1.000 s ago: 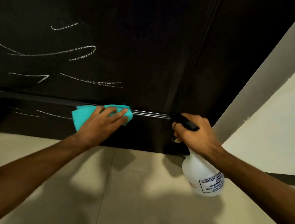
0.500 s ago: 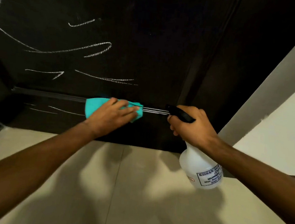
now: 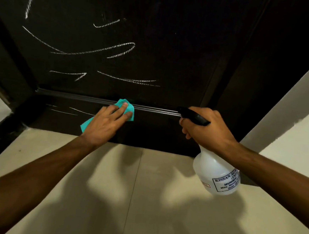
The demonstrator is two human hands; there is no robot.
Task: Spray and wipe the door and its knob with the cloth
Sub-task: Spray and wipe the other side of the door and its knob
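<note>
A dark brown door (image 3: 155, 43) fills the upper view, marked with several pale curved streaks. My left hand (image 3: 105, 124) presses a teal cloth (image 3: 127, 105) flat against the door's low horizontal moulding and bottom rail. My right hand (image 3: 206, 132) grips the black trigger head of a white spray bottle (image 3: 217, 175), which hangs tilted below the hand, its nozzle close to the moulding on the right. The door knob is out of view.
Beige floor tiles (image 3: 143, 199) lie below the door, with shadows of my arms on them. A pale wall (image 3: 296, 131) and light door frame stand at the right. A dark frame edge (image 3: 4, 64) runs down the left.
My left hand has slid the cloth along the moulding and turned it lower onto the bottom rail. The view has shifted, so the door streaks sit further right. The bottle hand stays put.
</note>
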